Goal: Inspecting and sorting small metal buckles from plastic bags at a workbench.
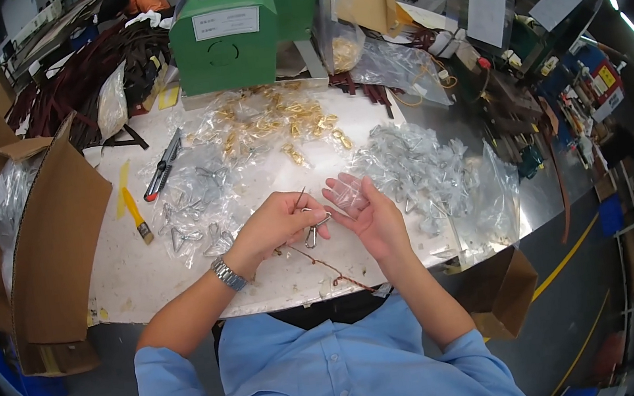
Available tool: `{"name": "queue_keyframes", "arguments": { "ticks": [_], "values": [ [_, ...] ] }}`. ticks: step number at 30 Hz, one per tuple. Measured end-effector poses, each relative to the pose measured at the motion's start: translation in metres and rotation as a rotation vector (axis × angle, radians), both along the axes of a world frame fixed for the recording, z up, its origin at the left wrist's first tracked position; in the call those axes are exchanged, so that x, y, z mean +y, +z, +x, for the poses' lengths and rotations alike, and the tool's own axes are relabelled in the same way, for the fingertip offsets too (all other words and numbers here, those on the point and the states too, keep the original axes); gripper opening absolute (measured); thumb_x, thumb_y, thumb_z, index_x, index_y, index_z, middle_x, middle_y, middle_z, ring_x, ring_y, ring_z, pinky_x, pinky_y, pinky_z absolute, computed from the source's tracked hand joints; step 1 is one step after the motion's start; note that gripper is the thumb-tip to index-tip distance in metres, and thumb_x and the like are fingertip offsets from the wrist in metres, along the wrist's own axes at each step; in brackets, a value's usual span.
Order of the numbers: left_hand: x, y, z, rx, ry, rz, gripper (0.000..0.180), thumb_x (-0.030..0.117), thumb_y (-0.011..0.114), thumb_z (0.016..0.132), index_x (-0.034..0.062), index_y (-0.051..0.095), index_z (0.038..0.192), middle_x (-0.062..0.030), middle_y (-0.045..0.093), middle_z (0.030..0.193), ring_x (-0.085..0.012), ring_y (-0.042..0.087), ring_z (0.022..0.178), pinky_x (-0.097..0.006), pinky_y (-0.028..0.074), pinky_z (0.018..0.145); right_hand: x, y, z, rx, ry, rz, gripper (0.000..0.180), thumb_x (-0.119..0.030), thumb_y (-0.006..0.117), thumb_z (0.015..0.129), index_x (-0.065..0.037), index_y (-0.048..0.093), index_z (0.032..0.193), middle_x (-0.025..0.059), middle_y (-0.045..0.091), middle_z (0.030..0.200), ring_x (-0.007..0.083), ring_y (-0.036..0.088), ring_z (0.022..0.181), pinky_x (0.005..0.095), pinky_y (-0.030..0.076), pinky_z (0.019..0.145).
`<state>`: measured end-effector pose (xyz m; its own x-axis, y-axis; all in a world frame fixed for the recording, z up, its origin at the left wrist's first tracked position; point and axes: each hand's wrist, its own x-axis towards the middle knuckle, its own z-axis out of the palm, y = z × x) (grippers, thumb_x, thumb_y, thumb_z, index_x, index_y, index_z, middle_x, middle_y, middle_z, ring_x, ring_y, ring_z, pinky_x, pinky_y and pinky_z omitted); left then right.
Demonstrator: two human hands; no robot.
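Observation:
My left hand is closed in a pinch around a silver metal clasp, whose loop hangs below the fingers. A thin dark point sticks up above that hand; what it belongs to is hidden. Palm up, my right hand is beside it with the fingers spread, their tips close to the clasp. A small clear plastic bag lies across those fingers. On the left are bagged silver metal pieces. Behind both hands lies a heap of bagged gold clasps. Many small clear bags are piled to the right.
A green machine stands at the table's back. Left are a utility knife, a yellow-handled brush and a tall cardboard box. A thin brown cord lies near the front edge. Another carton stands below, right.

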<state>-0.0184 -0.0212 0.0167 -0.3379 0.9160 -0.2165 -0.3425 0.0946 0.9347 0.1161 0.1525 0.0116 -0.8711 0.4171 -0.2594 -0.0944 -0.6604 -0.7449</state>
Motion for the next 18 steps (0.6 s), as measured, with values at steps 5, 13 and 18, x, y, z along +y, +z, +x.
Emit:
{"name": "queue_keyframes", "arguments": {
  "ticks": [5, 13, 18],
  "values": [
    [0.002, -0.015, 0.003, 0.56, 0.148, 0.185, 0.015, 0.019, 0.074, 0.1, 0.0049, 0.076, 0.102, -0.0019, 0.074, 0.083, -0.0015, 0.044, 0.054, -0.02, 0.034, 0.049, 0.003, -0.002, 0.002, 0.001, -0.018, -0.001, 0.057, -0.043, 0.045, 0.115, 0.004, 0.05, 0.147, 0.0256, 0.064, 0.141, 0.0376, 0.067, 0.128, 0.051, 0.054, 0.11],
    [-0.002, 0.02, 0.007, 0.078, 0.299, 0.046, 0.013, 0.016, 0.072, 0.101, 0.0031, 0.073, 0.103, -0.0021, 0.076, 0.082, 0.0007, 0.042, 0.051, -0.019, 0.031, 0.045, -0.003, -0.001, 0.001, -0.016, -0.014, 0.052, 0.057, -0.045, 0.044, 0.115, 0.0, 0.05, 0.149, 0.025, 0.067, 0.138, 0.0345, 0.069, 0.125, 0.0481, 0.056, 0.108],
    [0.001, 0.006, 0.007, 0.064, 0.368, 0.09, 0.013, 0.015, 0.07, 0.102, 0.0015, 0.069, 0.105, -0.0066, 0.079, 0.088, 0.0018, 0.04, 0.049, -0.019, 0.028, 0.043, -0.009, 0.0, 0.001, 0.003, 0.005, 0.108, 0.058, -0.045, 0.044, 0.115, 0.001, 0.05, 0.149, 0.0253, 0.068, 0.137, 0.0306, 0.07, 0.124, 0.0462, 0.056, 0.108]
  ]
}}
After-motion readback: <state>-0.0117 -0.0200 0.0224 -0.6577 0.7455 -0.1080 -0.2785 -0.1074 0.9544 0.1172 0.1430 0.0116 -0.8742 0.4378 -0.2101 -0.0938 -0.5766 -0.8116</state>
